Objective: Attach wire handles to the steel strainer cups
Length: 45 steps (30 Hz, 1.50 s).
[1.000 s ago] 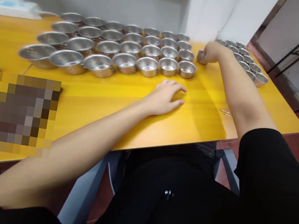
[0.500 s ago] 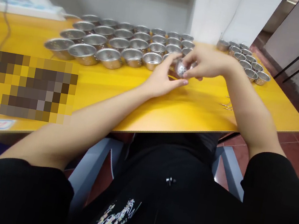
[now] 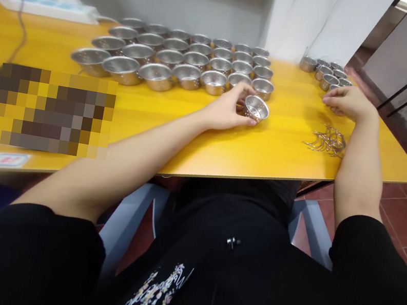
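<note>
My left hand (image 3: 230, 110) is closed around the side of a small perforated metal cup (image 3: 256, 108), thumb at its front and fingers behind. The cup stands upright at the table, its holed bottom showing. Over the right part of the table, my right hand (image 3: 346, 102) hangs with fingers loosely bent and apart, nothing visible in them. It is close to a cluster of similar cups (image 3: 323, 72) and partly hides them. Below it lies a tangled pile of thin curved metal wires (image 3: 326, 140). Several rows of perforated cups (image 3: 157, 77) stand behind my left hand.
The yellow table (image 3: 204, 147) has its front edge close to my body. A white power strip (image 3: 48, 7) with a cable lies at the back left. A pixelated dark patch covers things at left. A white wall column (image 3: 295, 22) rises behind the cups.
My right hand has left the cup and moved right, towards the other cluster. The cup, held by both hands before, is now in my left hand alone. The wire pile shows more fully.
</note>
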Motion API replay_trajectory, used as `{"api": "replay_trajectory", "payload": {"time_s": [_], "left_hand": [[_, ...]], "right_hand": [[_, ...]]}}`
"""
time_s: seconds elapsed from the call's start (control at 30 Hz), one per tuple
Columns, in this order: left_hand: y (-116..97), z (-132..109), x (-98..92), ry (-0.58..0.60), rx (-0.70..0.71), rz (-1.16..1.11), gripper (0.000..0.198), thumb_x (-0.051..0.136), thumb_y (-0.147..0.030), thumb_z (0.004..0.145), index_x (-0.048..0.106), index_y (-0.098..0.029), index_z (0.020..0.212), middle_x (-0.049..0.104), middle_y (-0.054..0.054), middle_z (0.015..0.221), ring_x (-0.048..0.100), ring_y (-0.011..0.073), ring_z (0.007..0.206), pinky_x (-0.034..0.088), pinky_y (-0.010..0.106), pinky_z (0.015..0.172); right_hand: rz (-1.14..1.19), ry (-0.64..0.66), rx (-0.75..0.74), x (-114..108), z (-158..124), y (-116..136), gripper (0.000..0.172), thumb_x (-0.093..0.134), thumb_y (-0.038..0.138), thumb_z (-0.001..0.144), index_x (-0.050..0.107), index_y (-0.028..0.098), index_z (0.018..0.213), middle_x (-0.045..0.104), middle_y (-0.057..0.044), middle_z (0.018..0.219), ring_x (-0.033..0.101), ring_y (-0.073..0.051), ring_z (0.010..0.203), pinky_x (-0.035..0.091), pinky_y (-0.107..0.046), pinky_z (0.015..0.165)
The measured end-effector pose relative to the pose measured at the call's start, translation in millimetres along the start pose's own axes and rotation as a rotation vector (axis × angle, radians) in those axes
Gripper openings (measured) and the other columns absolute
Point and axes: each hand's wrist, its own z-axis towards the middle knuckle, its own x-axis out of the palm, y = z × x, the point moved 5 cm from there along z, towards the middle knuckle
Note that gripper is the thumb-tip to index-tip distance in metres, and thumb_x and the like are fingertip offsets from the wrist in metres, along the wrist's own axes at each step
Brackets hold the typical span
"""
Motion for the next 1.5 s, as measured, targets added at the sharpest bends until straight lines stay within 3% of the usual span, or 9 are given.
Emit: {"api": "replay_trajectory", "payload": {"time_s": [0.17, 0.3, 0.43, 0.63, 0.77, 0.93, 1.03, 1.27, 1.5], "left_hand": [[-0.6, -0.4, -4.0, 0.004, -0.015, 0.036, 0.084, 0.101, -0.049, 0.083, 0.056, -0.028, 0.152, 0.076, 0.018, 0.168, 0.08, 0.0427, 0.153, 0.069, 0.063, 0.132], [0.8, -0.6, -3.9, 0.022, -0.012, 0.042, 0.088, 0.103, -0.05, 0.083, 0.057, -0.027, 0.154, 0.077, 0.018, 0.164, 0.079, 0.044, 0.152, 0.069, 0.064, 0.131], [7.2, 1.5, -4.5, 0.021, 0.018, 0.018, 0.09, 0.106, -0.051, 0.08, 0.061, -0.026, 0.154, 0.079, 0.016, 0.157, 0.082, 0.0446, 0.144, 0.069, 0.064, 0.127], [11.5, 3.1, -4.2, 0.022, 0.041, -0.002, 0.09, 0.107, -0.053, 0.08, 0.062, -0.026, 0.152, 0.081, 0.017, 0.15, 0.083, 0.0469, 0.142, 0.07, 0.064, 0.125], [10.1, 2.7, -4.2, 0.025, 0.039, 0.012, 0.092, 0.107, -0.055, 0.08, 0.062, -0.025, 0.154, 0.08, 0.018, 0.15, 0.083, 0.0489, 0.141, 0.07, 0.067, 0.124], [11.0, 2.2, -5.6, 0.025, 0.054, 0.042, 0.091, 0.107, -0.055, 0.082, 0.063, -0.025, 0.156, 0.079, 0.018, 0.154, 0.084, 0.0461, 0.136, 0.071, 0.067, 0.123], [13.5, 2.7, -5.7, 0.035, 0.055, 0.045, 0.092, 0.107, -0.056, 0.083, 0.063, -0.026, 0.157, 0.081, 0.017, 0.149, 0.085, 0.0466, 0.135, 0.072, 0.066, 0.121], [14.1, 3.5, -4.0, 0.052, 0.066, 0.038, 0.095, 0.105, -0.056, 0.082, 0.062, -0.024, 0.16, 0.078, 0.02, 0.156, 0.085, 0.0473, 0.135, 0.071, 0.071, 0.124], [12.1, 3.0, -5.0, 0.079, 0.103, 0.061, 0.11, 0.109, -0.053, 0.08, 0.06, -0.021, 0.174, 0.068, 0.024, 0.18, 0.074, 0.0536, 0.163, 0.064, 0.068, 0.139]], "right_hand": [[0.035, 0.124, 0.149, 9.1, 2.5, -38.3, 0.012, 0.102, 0.019, 0.119, 0.091, 0.021, 0.124, 0.09, -0.013, 0.125, 0.08, -0.022, 0.095, 0.064, -0.037, 0.09], [-0.094, 0.129, 0.151, 2.0, 1.6, -40.6, 0.031, 0.114, 0.039, 0.112, 0.093, 0.024, 0.13, 0.091, -0.013, 0.132, 0.086, -0.027, 0.112, 0.067, -0.036, 0.091], [-0.184, 0.185, 0.14, 2.1, 3.2, -36.2, 0.035, 0.112, 0.042, 0.113, 0.091, 0.021, 0.131, 0.091, -0.014, 0.128, 0.085, -0.024, 0.105, 0.061, -0.03, 0.08], [-0.298, 0.157, 0.144, 11.7, 18.7, -28.1, 0.037, 0.114, 0.021, 0.1, 0.086, 0.023, 0.124, 0.085, -0.005, 0.1, 0.081, -0.027, 0.091, 0.06, -0.033, 0.072], [-0.414, 0.117, 0.081, 22.7, 23.9, -12.4, 0.041, 0.116, 0.022, 0.095, 0.089, 0.021, 0.126, 0.085, -0.008, 0.098, 0.086, -0.035, 0.096, 0.069, -0.042, 0.083], [-0.576, 0.038, -0.06, 45.0, 25.0, 15.4, 0.032, 0.11, 0.031, 0.103, 0.094, 0.014, 0.125, 0.091, -0.02, 0.119, 0.09, -0.045, 0.119, 0.074, -0.051, 0.109], [-0.598, 0.012, -0.062, 54.0, 27.3, 18.5, 0.026, 0.103, 0.022, 0.105, 0.093, 0.011, 0.126, 0.092, -0.021, 0.123, 0.09, -0.043, 0.121, 0.072, -0.049, 0.109], [-0.345, 0.0, -0.073, 47.5, 14.2, 19.4, 0.029, 0.094, 0.01, 0.097, 0.076, 0.023, 0.116, 0.089, -0.014, 0.115, 0.087, -0.038, 0.107, 0.071, -0.046, 0.099], [0.192, 0.047, -0.237, 68.5, -9.6, 74.5, 0.044, 0.095, 0.023, 0.087, 0.055, 0.032, 0.103, 0.071, -0.003, 0.088, 0.073, -0.031, 0.081, 0.073, -0.046, 0.078]]}}
